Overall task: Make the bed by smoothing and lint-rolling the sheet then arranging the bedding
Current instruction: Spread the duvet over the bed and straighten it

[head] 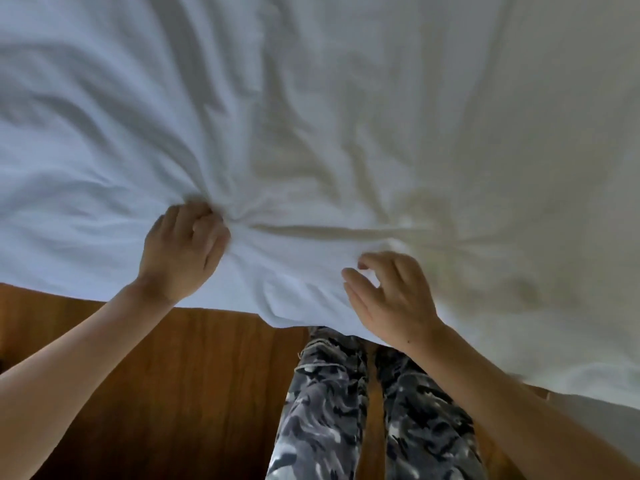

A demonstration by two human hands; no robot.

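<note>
A white sheet [329, 98] fills the upper part of the view, heavily creased, with folds running toward my hands. My left hand [183, 251] grips a bunch of the sheet near its front edge, fingers curled into the cloth. A little to the right, my right hand [391, 299] hovers over the sheet's edge with its fingers loosely bent and its thumb apart, holding nothing. The sheet's near edge hangs over the bed side just in front of my legs.
A brown wooden floor [173, 375] lies below the sheet's edge. My legs in camouflage trousers [346, 410] stand close against the bed. No lint roller or pillows are in view.
</note>
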